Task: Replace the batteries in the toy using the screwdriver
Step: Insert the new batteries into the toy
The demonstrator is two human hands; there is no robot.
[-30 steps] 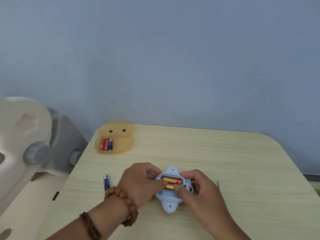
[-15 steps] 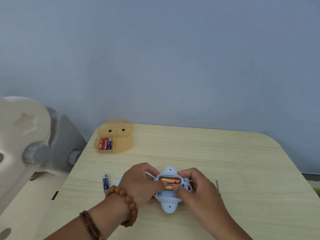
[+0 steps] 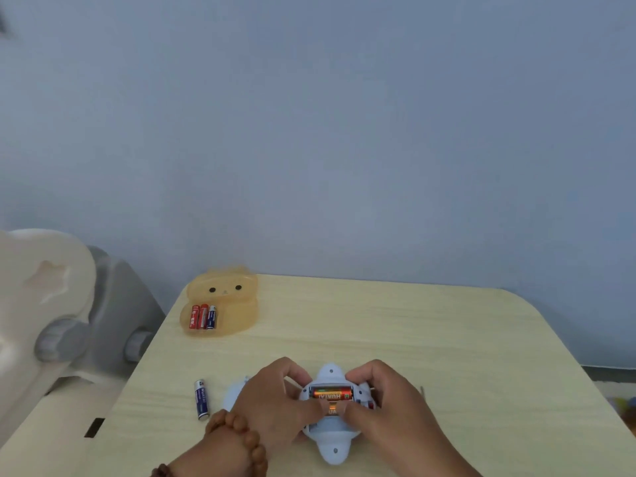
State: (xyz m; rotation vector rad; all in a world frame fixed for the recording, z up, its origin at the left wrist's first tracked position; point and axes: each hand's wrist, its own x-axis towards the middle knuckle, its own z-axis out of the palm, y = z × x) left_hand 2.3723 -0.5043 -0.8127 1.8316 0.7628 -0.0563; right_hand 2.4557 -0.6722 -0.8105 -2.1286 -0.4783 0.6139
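A pale blue toy (image 3: 331, 438) lies face down on the wooden table (image 3: 430, 339), its battery bay open. Two orange batteries (image 3: 332, 394) sit in the bay. My left hand (image 3: 275, 401) grips the toy's left side, its thumb pressing the nearer battery. My right hand (image 3: 389, 404) grips the right side, its thumb also on that battery. A blue battery (image 3: 201, 399) lies loose to the left. A thin metal shaft, perhaps the screwdriver (image 3: 422, 390), peeks out beyond my right hand. A pale piece (image 3: 234, 395), maybe the bay cover, shows behind my left hand.
A translucent orange bear-shaped tray (image 3: 237, 311) at the table's far left holds three batteries (image 3: 202, 316), two red and one blue. A cream and grey plastic chair (image 3: 51, 321) stands left of the table. A blue wall rises behind.
Both thumbs have closed in on the nearer battery in the bay. The view has shifted slightly; the toy and loose battery stay in place.
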